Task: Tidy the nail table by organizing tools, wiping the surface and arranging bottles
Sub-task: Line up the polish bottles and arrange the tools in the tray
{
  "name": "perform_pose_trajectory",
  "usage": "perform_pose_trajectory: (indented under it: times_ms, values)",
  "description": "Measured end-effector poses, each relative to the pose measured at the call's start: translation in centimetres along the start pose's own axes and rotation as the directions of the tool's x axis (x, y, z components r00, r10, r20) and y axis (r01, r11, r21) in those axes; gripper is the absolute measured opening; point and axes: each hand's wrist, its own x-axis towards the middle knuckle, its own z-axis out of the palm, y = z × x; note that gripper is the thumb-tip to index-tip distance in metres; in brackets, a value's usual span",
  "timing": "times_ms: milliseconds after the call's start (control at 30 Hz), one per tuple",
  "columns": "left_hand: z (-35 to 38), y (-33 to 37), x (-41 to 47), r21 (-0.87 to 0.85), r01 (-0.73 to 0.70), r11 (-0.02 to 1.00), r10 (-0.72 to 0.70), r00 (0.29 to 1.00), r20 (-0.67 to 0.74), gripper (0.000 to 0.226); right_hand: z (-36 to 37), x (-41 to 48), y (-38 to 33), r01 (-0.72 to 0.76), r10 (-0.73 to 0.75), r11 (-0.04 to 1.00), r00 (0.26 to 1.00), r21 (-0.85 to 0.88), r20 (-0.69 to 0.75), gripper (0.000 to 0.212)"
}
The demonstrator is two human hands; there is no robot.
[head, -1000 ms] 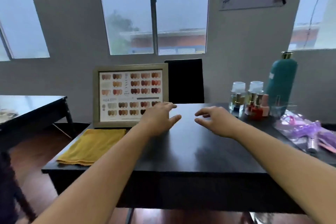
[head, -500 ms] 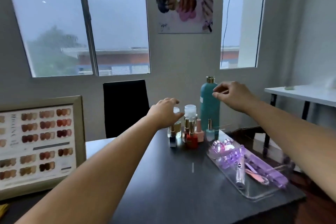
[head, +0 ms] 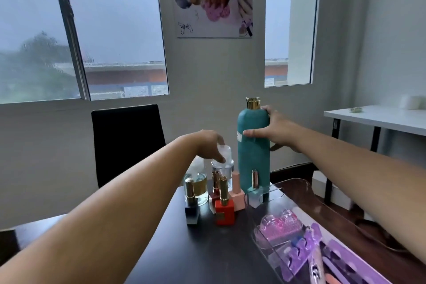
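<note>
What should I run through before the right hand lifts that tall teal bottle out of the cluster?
1. Right hand grips the teal bottle, thumb in front, fingers behind: ok.
2. Teal bottle upright, gold cap on: ok.
3. Left hand holds the clear-capped bottle by its cap: ok.
4. Room around the teal bottle's base: the pink polish bottle and the pale polish bottle crowd it: not ok.
5. Clear tray touching the teal bottle's base: cannot tell.
6. Free space above for a straight lift: ok.
</note>
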Motion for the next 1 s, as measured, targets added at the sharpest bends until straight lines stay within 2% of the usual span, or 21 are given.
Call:
perform_pose_trajectory:
  times_ms: [500, 1000]
  values:
    - [0.5, 1.1, 3.6, 0.022, 0.003, 1.000, 0.000, 0.993, -0.115, 0.060, 0.2, 3.7, -0.1, -0.040, 0.040, 0.999, 0.999, -0.032, 0.009, 0.075]
    - [1.1, 1.1, 4.0, 0.042, 0.005, 0.999, 0.001, 0.992, -0.129, 0.059, 0.1, 4.0, 0.2, -0.042, 0.043, 0.998, 0.999, -0.037, 0.031, 0.077]
